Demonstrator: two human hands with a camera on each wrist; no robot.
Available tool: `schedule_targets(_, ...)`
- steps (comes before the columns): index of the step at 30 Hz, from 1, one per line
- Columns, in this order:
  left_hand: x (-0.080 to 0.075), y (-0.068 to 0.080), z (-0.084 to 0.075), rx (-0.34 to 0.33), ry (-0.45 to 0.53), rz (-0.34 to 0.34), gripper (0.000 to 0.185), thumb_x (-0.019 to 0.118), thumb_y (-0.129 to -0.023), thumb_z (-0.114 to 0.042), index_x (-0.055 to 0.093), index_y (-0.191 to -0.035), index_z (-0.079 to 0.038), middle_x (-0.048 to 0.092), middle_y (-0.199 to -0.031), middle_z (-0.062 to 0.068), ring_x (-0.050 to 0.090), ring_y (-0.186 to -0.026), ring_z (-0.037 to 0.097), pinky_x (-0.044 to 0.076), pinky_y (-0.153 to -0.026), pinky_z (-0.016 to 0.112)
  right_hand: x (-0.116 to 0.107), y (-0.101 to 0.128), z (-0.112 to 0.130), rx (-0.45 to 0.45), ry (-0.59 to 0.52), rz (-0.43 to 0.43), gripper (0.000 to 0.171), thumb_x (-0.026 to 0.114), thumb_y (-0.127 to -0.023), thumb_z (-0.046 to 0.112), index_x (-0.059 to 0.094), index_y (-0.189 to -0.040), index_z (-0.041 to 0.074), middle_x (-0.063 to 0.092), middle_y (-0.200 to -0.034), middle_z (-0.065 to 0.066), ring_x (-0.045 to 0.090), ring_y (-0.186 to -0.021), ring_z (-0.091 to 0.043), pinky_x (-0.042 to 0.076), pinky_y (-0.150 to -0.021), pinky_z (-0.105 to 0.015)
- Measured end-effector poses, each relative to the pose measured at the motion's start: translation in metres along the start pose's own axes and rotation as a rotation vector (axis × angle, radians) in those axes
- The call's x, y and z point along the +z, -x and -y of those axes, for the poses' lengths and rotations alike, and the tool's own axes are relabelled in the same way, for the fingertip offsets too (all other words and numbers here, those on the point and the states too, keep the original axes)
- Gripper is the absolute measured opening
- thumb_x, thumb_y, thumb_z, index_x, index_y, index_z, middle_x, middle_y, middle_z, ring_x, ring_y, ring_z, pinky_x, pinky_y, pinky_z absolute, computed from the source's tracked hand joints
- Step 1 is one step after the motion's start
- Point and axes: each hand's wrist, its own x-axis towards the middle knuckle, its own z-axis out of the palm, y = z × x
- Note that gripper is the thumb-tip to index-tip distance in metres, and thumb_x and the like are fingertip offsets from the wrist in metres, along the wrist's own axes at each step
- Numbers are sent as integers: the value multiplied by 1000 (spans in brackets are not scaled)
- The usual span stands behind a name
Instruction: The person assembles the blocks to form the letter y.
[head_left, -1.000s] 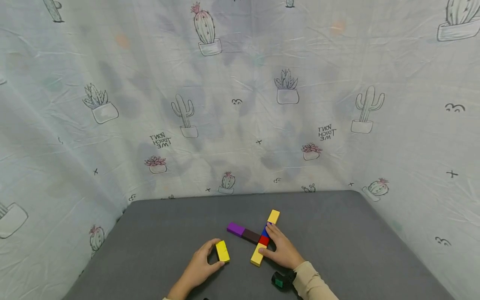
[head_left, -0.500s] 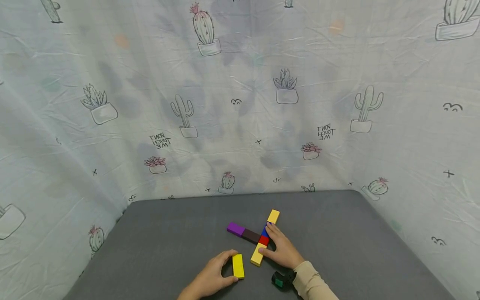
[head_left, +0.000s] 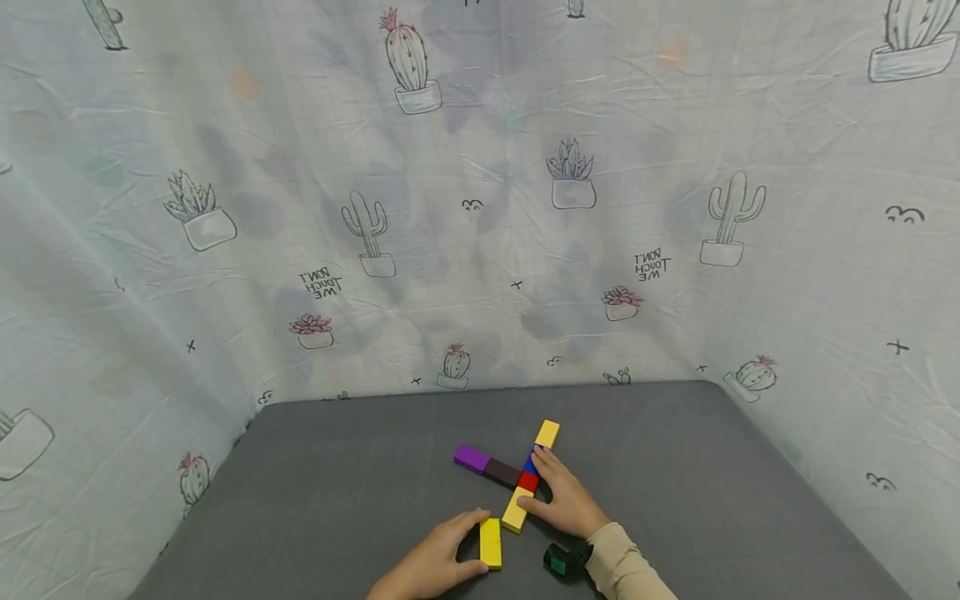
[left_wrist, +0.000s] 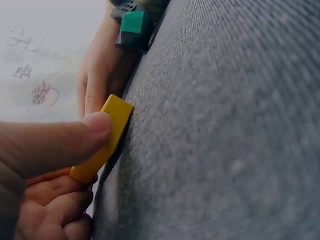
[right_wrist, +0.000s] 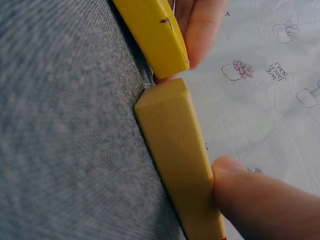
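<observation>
With thumb and fingers, my left hand [head_left: 438,557] pinches a bright yellow block [head_left: 490,546] low over the grey table. Just right of it begins a slanting row: a pale yellow block [head_left: 515,512], a red block [head_left: 528,481], a blue block [head_left: 529,462] and another pale yellow block [head_left: 547,432]. My right hand [head_left: 566,504] rests spread along this row, fingers at the blue block, thumb against the near pale yellow block's side. In the right wrist view the bright yellow block's end lies close to the pale yellow block's end; whether they touch I cannot tell.
A dark brown block [head_left: 502,472] and a purple block [head_left: 471,458] branch leftward from the row near the red block. A black wrist device [head_left: 567,561] sits at my right wrist. Behind the grey table [head_left: 360,450] hangs a cactus-print curtain [head_left: 480,250].
My left hand has carried the bright yellow block rightward and nearer to me, up to the row's near end, turning it more upright in view. The right hand and the row have stayed put.
</observation>
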Motion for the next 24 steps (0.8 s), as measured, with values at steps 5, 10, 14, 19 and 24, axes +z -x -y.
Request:
schedule_targets(5,0,-2,-3,-11,-5,32,62,68,-87,-33,45,-140,-10,48,-142,10,43,-131,35,40,-102,54,0,0,0,-1,5,-2,83,60,-86,55,37,-144,0,27,-154,-16,22,-143,-37,29,-108,-60)
schedule_targets(10,-1,-3,-5,-23,13,72,63,66,-88,-30,43,-141,-9,44,-145,12,40,-134,35,38,-103,53,0,-1,-1,2,3,2,84,60,-86,55,36,-144,0,27,-155,-16,22,-143,-37,29,-108,-60)
schedule_targets(14,-2,-4,-7,-9,2,102,63,64,-89,-29,41,-143,-9,41,-147,12,38,-136,32,37,-105,51,-1,-1,1,5,6,0,83,61,-86,54,37,-144,0,27,-154,-16,22,-143,-37,29,-108,-60)
schedule_targets(19,-3,-5,-3,61,-19,126,57,59,-93,-23,40,-144,-8,41,-147,11,40,-136,27,39,-106,45,-1,-1,2,1,3,3,83,61,-86,53,37,-144,-1,27,-154,-17,23,-142,-37,29,-108,-60)
schedule_targets(24,-4,-6,-2,107,-22,137,54,58,-93,-21,42,-143,-10,44,-146,7,42,-134,21,41,-106,38,0,-1,-1,-5,9,3,83,60,-86,55,37,-144,-1,27,-154,-16,23,-142,-37,29,-107,-60)
